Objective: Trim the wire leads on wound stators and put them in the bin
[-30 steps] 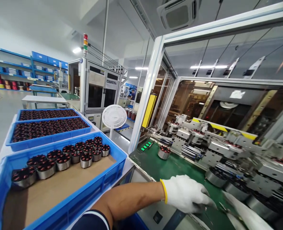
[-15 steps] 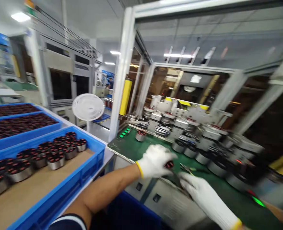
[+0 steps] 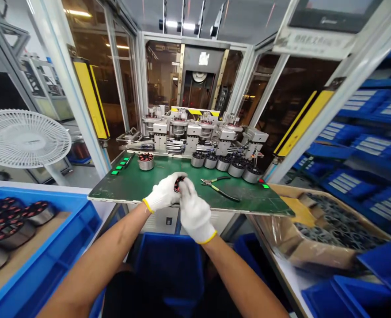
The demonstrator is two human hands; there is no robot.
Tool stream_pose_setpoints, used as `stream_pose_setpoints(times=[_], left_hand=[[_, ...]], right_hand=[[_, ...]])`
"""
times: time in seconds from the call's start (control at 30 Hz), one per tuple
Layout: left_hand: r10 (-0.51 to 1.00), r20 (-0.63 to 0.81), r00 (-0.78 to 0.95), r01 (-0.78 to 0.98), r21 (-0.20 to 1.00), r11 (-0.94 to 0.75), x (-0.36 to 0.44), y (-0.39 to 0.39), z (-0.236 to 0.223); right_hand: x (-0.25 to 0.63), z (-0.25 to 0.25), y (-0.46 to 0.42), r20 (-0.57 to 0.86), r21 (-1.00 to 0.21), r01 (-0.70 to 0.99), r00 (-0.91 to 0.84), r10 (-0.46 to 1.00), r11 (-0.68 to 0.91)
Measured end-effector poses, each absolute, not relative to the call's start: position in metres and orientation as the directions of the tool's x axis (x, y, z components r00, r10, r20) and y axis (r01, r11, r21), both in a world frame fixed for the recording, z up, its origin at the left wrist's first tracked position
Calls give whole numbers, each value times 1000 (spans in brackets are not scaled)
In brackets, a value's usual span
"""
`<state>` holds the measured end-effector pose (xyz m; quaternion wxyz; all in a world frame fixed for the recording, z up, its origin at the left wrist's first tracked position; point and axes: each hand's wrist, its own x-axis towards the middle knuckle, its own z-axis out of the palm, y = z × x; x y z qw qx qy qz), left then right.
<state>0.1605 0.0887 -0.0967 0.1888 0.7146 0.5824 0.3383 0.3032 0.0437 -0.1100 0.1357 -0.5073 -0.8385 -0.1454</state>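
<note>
My left hand (image 3: 164, 191), in a white glove with a yellow cuff, is closed around a motor stator (image 3: 178, 183) with dark and copper-red windings, just over the front edge of the green worktop (image 3: 115, 187). Against the stator's right side is my gloved right hand (image 3: 197, 214). Its fingers are pressed together, and anything between them is hidden. To the right lie cutting pliers (image 3: 220, 187) with jaws apart and green-black handles. One wound stator (image 3: 146, 162) stands at the left of the worktop, and a row of several dark-topped stators (image 3: 222, 163) at the right.
Behind the worktop is a winding machine (image 3: 193, 132) inside a frame with yellow side posts (image 3: 91, 99). A blue tray (image 3: 82, 221) of wound stators is at my left, near a white fan (image 3: 26, 139). At right stands a cardboard box (image 3: 317, 256) of grey parts.
My view has swung right, bringing the worktop to the middle. My right hand has come up from the worktop's front edge to the stator in my left hand.
</note>
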Motion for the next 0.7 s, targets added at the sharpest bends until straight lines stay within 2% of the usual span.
stream_pose_setpoints(times=[0.13, 0.23, 0.33, 0.37, 0.4, 0.5, 0.57, 0.63, 0.7], left_hand=[[947, 301, 112, 701, 652, -290, 161, 89, -98], [938, 331, 105, 707, 639, -305, 161, 90, -101], [936, 334, 112, 709, 633, -311, 161, 92, -104], [937, 330, 113, 711, 632, -308, 161, 93, -105], [938, 328, 111, 713, 631, -305, 160, 94, -105], [935, 335, 119, 713, 626, -315, 160, 95, -105], [934, 336, 121, 717, 621, -317, 160, 94, -105], [935, 337, 112, 724, 616, -309, 161, 93, -104], [931, 349, 104, 720, 619, -312, 161, 91, -104]], right_hand=[[305, -106, 63, 446, 14, 966, -238, 863, 258], [306, -106, 59, 457, 34, 976, -208, 865, 217], [310, -100, 57, 422, 46, 969, -240, 874, 244], [312, -96, 59, 401, 4, 965, -242, 884, 263], [314, -92, 62, 356, -89, 951, -247, 901, 296], [320, -82, 75, 147, -470, 809, -324, 935, 354], [325, -80, 82, 38, -628, 702, -404, 914, 336], [332, -81, 87, -2, -681, 654, -453, 892, 330], [342, -79, 90, 61, -627, 676, -453, 889, 387]])
